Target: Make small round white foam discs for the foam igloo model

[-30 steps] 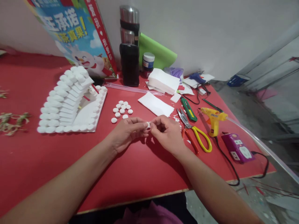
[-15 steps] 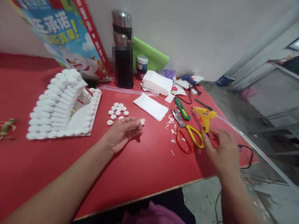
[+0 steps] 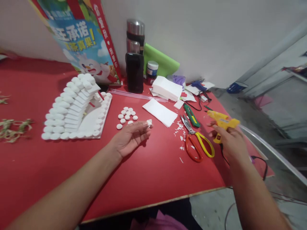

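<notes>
Between thumb and fingertips my left hand (image 3: 131, 137) pinches a small white piece (image 3: 149, 122); its exact kind is too small to tell. My right hand (image 3: 231, 143) is wrapped round the handle of a yellow hot glue gun (image 3: 222, 120), its nozzle pointing left and a clear glue stick trailing from its back. Several round white pieces (image 3: 127, 115) lie just beyond my left hand. Scissors (image 3: 195, 137) with red and yellow handles rest left of the glue gun, beside a green utility knife (image 3: 191, 115). To the left stands a white stepped model (image 3: 74, 110) edged with rounded white pieces.
Folded white sheets (image 3: 160, 112) and a white stack (image 3: 167, 88) lie mid-table, with white scraps (image 3: 179, 127) near the scissors. A black phone (image 3: 134, 72), a steel flask (image 3: 135, 28) and a printed bag (image 3: 81, 41) stand at the back. Dried twisted strands (image 3: 15, 130) lie far left.
My right hand has closed round the glue gun's handle and lifted it, tilting it. My left hand keeps its pinch on the white piece. The camera view has shifted slightly left.
</notes>
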The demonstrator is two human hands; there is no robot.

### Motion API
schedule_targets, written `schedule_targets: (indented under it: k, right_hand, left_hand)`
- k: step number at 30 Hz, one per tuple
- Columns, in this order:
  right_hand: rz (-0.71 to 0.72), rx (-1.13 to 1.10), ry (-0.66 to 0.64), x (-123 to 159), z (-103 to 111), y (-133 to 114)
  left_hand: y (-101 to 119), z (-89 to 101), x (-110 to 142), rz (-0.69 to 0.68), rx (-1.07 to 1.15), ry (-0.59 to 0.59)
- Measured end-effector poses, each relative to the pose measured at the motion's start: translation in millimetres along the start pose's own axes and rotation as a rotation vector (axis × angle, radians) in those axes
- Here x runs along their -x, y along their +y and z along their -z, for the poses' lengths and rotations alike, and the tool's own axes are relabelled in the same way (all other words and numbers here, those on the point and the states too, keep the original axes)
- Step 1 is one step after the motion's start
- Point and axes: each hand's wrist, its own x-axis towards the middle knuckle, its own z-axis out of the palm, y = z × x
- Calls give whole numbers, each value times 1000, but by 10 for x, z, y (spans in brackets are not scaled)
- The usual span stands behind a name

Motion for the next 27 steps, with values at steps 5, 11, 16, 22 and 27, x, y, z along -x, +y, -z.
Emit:
schedule_targets:
  k: [5,11,16,22,27]
  right_hand:
    - [72,-200,-385,597,-311,-370]
    - [253,106,-551,892,-661,-550]
    - [285,145,-522,903,-765,-544]
    - [252,143,-524,897,-787,-491]
    - [232,158,-536,882,-789,-451]
  left_hand:
    - [9,-3,-5,1,21,19]
    - [-13,-6,8,-59,-27,-12]
    - [-20,-7,22,-88,-79,-45]
    - [-30,-6,26,-75,-133,-70]
    - [-39,13,13,-90,-150,-118]
